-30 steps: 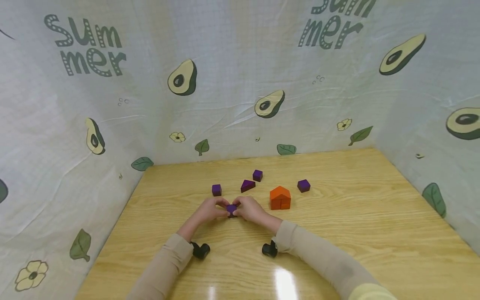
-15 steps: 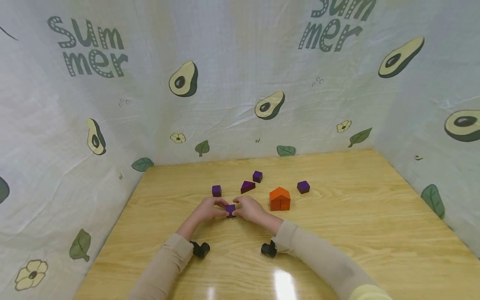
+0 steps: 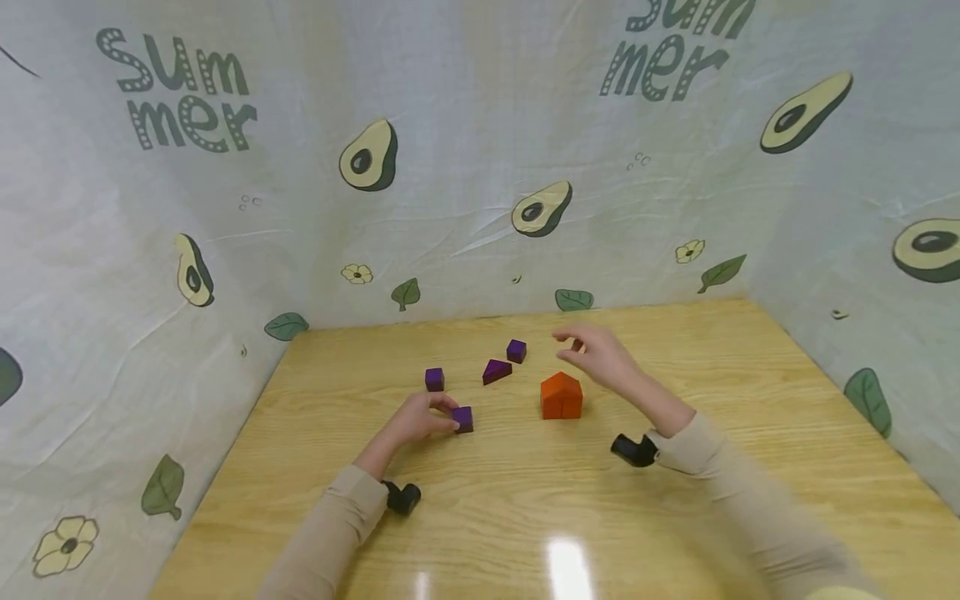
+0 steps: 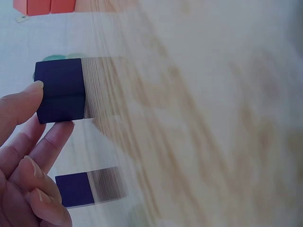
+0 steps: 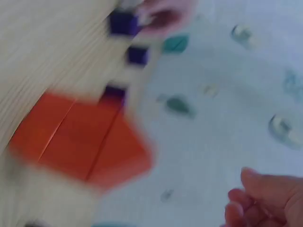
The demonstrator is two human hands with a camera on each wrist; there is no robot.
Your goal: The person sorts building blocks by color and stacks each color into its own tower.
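Note:
Between thumb and fingers, my left hand [image 3: 418, 419] pinches a purple block [image 3: 462, 420] at the tabletop; its thumb tip [image 4: 36, 88] lies on one side in the left wrist view. A purple cube [image 3: 434, 380] sits just beyond that hand. Over the table, behind and right of the orange block house [image 3: 561, 397], my right hand [image 3: 596, 354] hovers with loosely bent fingers and nothing held. This hand [image 3: 596, 354] and its wrist hide the purple block at the right. The right wrist view is blurred.
Behind the left hand lie a purple triangular block [image 3: 497, 372] and another purple cube [image 3: 516, 351]. The house has a peaked roof piece on upright blocks. A printed cloth [image 3: 450, 242] surrounds the wooden table [image 3: 495, 517] at the back and sides.
My right hand has left the purple block and swung right and away from me, past the orange house. The left hand stays in place, still pinching the block.

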